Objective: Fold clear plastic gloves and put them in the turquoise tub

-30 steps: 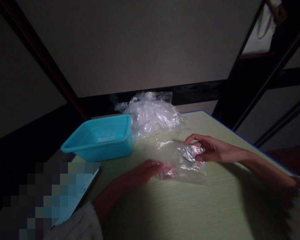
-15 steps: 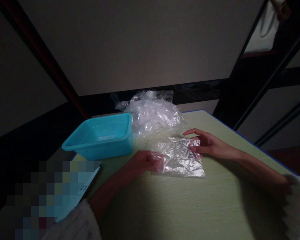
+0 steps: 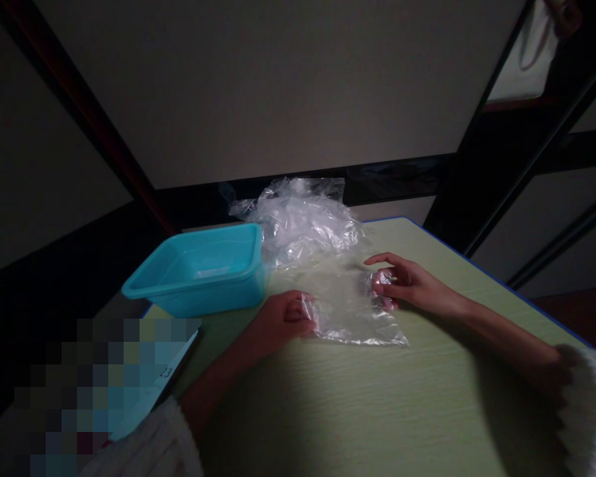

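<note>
A clear plastic bag [image 3: 350, 318] is stretched between my two hands just over the table. My left hand [image 3: 285, 318] pinches its left edge, with the fingers curled and the thumb pressed against them. On the other side, my right hand [image 3: 402, 285] grips the right edge between thumb and fingers, its index finger held out straight. The plastic bunches and shines around the right fingertips. Beyond the hands lies a heap of crumpled clear plastic bags [image 3: 302, 225].
A turquoise plastic basin [image 3: 193, 301] stands at the left, beside the heap. Below it lies a flat item marked 23 [image 3: 165, 372], mostly pixelated. The pale table [image 3: 367, 411] has a blue edge and meets a wall panel [image 3: 298, 93] behind.
The bag has gone from wrinkled to smoother and more see-through across its middle. My left hand has shifted slightly left; the right hand has hardly moved.
</note>
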### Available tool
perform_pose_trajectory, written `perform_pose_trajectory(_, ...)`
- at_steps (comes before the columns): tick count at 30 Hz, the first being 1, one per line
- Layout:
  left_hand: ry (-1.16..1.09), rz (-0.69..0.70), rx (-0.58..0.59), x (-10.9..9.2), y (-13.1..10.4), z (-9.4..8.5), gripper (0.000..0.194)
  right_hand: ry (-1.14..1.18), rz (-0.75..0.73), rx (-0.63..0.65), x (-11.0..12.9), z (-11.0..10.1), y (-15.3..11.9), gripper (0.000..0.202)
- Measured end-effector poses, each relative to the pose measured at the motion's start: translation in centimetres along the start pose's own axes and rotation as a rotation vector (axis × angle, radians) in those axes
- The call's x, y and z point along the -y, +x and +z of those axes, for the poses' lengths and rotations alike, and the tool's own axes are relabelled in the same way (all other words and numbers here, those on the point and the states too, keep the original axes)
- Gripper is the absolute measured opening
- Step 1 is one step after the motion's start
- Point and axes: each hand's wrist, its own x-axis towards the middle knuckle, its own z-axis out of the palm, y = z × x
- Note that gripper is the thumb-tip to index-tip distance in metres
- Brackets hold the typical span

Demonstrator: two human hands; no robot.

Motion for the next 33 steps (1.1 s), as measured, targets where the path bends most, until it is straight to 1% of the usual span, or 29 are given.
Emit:
perform_pose_trajectory(4, -0.008, 0.008, -0.032, 0.0, 0.1, 0.2, 0.045, -0.014, 0.011, -0.037, -0.3, 0.2, 0.1, 0.043)
perform_pose_trajectory(10, -0.027, -0.025, -0.031, -0.1, 0.0, 0.7, 0.045, -0.026, 0.026, -0.066, -0.2, 0.4, 0.0, 0.040)
perform_pose_trajectory(16, -0.039, -0.036, -0.016, -0.3, 0.0, 1.0, 0.045, -0.038, 0.033, -0.065, -0.2, 0.4, 0.0, 0.039)
perform_pose_trajectory(23, -0.068, -0.015, -0.021, -0.4, 0.1, 1.5, 0.061, -0.046, 0.019, -0.055, -0.2, 0.4, 0.1, 0.041)
perform_pose_trajectory(27, -0.086, -0.007, 0.011, -0.2, 0.2, 1.8, 0.065, -0.047, 0.012, -0.054, -0.2, 0.6, 0.2, 0.040)
perform_pose_trajectory(30, -0.088, 0.000, 0.037, 0.1, 0.2, 1.8, 0.063, -0.050, 0.008, -0.056, -0.2, 0.6, 0.2, 0.040)
perform_pose_trajectory(33, -0.075, 0.013, 0.039, 0.2, 0.4, 1.9, 0.061, -0.054, 0.006, -0.057, -0.2, 0.6, 0.1, 0.040)
